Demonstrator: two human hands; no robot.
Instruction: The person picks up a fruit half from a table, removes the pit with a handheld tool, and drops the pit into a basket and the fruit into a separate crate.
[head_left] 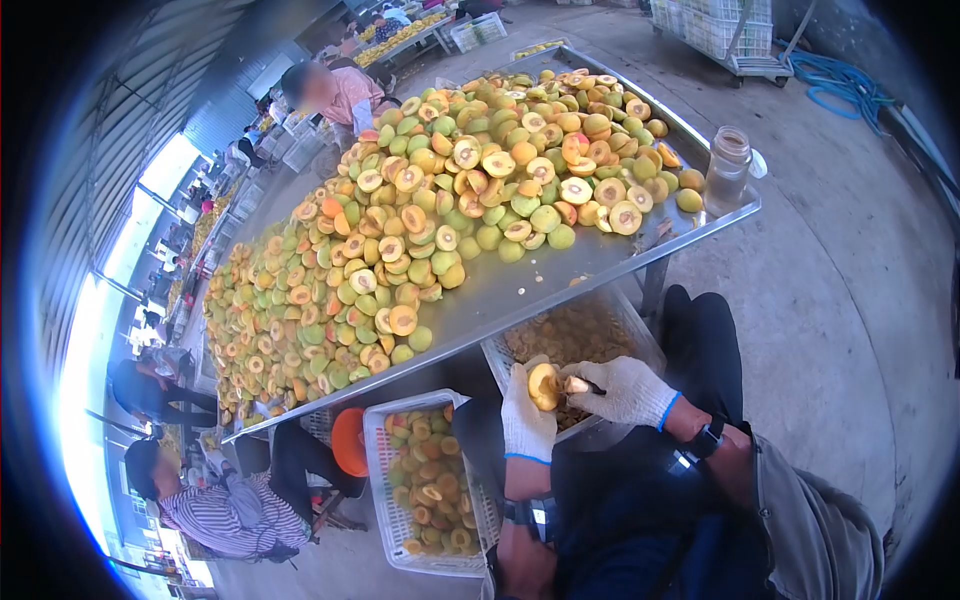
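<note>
My left hand [528, 418], in a white knit glove with a blue cuff, is closed around a yellow peach half [544, 386], its cut face turned up. My right hand [634, 392], gloved the same way, grips a small dark-handled pitting tool [592, 387] whose tip is right beside the fruit. Both hands are over a white crate [648, 345] of brownish pits and scraps [570, 335], in front of my lap. Beyond them, the metal table [530, 300] bears a large heap of halved peaches [440, 220].
A white basket of peach halves [430, 480] stands left of my legs, beside an orange bowl [349, 442]. A clear jar [728, 170] stands at the table's right corner. One person [235, 505] sits at left, another [345, 95] across the table. A loaded cart [745, 60] and blue hose [840, 85] are behind.
</note>
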